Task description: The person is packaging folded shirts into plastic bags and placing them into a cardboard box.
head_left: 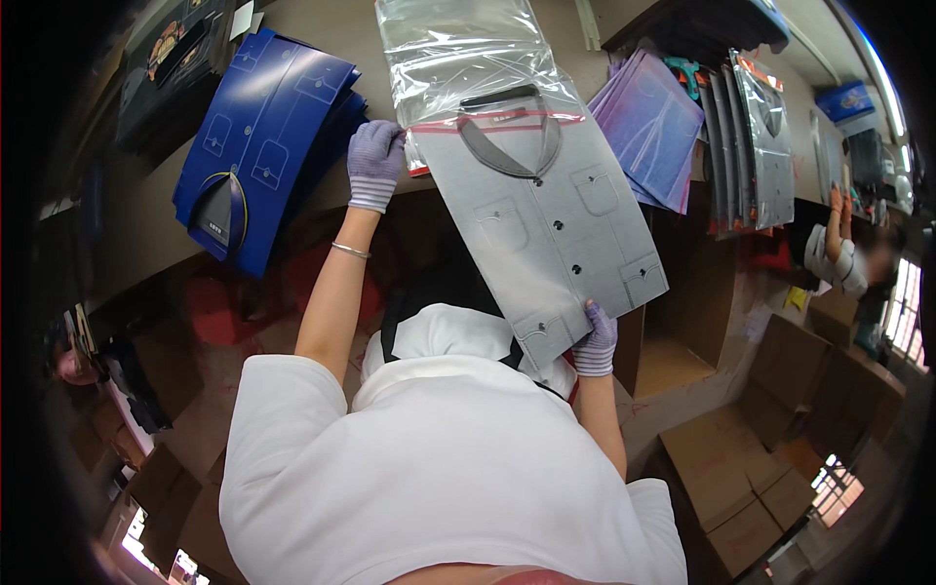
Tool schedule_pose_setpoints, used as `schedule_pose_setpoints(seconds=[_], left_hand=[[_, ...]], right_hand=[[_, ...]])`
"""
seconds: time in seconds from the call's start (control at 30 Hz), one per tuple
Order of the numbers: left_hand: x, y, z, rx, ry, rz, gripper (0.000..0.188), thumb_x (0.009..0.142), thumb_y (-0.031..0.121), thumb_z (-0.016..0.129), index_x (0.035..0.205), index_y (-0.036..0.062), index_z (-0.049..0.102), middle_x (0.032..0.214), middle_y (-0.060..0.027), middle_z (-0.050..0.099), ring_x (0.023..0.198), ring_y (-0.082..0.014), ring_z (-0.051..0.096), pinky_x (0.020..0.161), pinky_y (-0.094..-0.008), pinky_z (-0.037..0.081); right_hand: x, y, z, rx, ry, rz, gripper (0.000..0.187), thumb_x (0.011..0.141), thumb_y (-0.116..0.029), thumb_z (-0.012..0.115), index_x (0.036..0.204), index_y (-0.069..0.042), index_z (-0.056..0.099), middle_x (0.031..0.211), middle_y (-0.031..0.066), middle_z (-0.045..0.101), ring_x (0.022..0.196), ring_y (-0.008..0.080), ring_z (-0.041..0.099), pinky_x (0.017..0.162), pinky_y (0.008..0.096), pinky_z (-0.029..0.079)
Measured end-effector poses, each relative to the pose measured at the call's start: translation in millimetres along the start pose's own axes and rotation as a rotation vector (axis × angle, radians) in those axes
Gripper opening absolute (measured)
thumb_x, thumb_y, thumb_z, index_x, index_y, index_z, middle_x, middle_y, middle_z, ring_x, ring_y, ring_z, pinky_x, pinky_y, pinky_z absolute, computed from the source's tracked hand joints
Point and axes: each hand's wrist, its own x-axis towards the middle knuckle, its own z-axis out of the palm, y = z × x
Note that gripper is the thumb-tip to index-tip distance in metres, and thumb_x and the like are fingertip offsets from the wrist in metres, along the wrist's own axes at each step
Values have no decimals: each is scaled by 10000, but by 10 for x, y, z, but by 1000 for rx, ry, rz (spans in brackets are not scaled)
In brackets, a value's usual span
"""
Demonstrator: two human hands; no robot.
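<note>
A flat grey panel (531, 229) printed like a shirt, with a collar, buttons and pockets, slants in front of me. Its collar end lies within the mouth of a clear plastic bag (468, 49), which has a red strip along its edge. My left hand (375, 156), in a purple knit glove, is closed at the left corner of the bag's mouth. My right hand (597, 341), gloved the same way, grips the panel's lower right corner, thumb on top. The fingers beneath the panel are hidden.
Blue shirt-printed panels (263, 127) are stacked at the left of the table. To the right lie purple-blue sheets (648, 127) and a row of bagged grey panels (765, 146). Cardboard boxes (741, 468) stand at lower right. Another person (838, 253) works at far right.
</note>
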Motion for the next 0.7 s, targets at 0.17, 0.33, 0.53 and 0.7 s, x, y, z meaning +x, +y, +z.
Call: schedule_pose_setpoints(seconds=[0.17,0.33,0.53,0.7], left_hand=[[3,199,-25,-57,-9,-20,88,702,88,644,763,61,587,789,-78,577,763,-262,542,688,-350,425],[68,110,-102,47,72,-121,120,698,41,652,803,29,594,819,-94,587,773,-256,566,703,-324,459],[201,359,-332,-39,158,-82,117,683,56,666,774,46,593,816,-76,585,780,-251,552,718,-333,438],[249,440,-412,-225,225,-146,131,669,50,675,779,52,605,823,-78,584,801,-254,555,737,-329,440]], right_hand=[[-8,53,-75,-13,40,-34,578,730,-152,637,1228,5,391,1115,126,497,1015,251,506,863,384,443],[-186,-56,14,-44,29,-27,529,762,-187,622,1198,35,421,1095,128,512,1020,245,498,883,370,421],[-248,11,51,-107,69,-143,519,761,-205,632,1178,38,443,1102,118,513,1010,227,495,880,348,408],[-265,47,-32,-148,81,-155,487,764,-199,631,1154,41,465,1098,106,521,987,218,507,882,341,401]])
